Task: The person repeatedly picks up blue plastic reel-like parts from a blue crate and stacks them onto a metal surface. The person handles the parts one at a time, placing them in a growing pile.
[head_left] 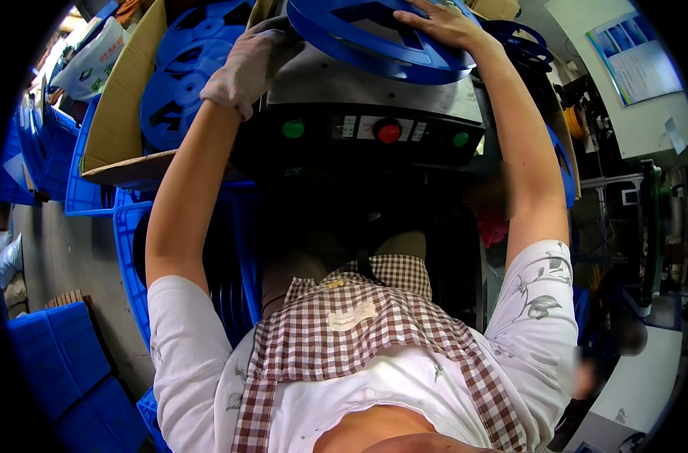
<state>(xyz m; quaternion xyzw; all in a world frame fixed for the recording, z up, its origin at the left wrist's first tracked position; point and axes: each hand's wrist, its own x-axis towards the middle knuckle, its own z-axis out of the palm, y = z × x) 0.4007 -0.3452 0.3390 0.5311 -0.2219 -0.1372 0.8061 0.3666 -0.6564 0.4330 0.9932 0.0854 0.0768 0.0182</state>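
Observation:
A large blue plastic reel (427, 64) with cut-out openings is at the top, over a machine (374, 94) with a dark front panel. My bare right hand (443, 29) grips the reel on its right side, fingers reaching across the flange toward an opening. My left hand (246, 68), in a pale grey glove, is beside the reel's left rim. Its fingers are dark and smeared, so I cannot tell whether they touch the reel. On the machine's panel are a red button (389, 132) and green buttons (292, 129).
A cardboard box (117, 113) of blue reels (185, 87) stands on my left. Blue crates (61, 351) are stacked at lower left, and another blue crate (125, 241) is beside my left arm. Dark reels (521, 45) lie at upper right, near a white panel (585, 30).

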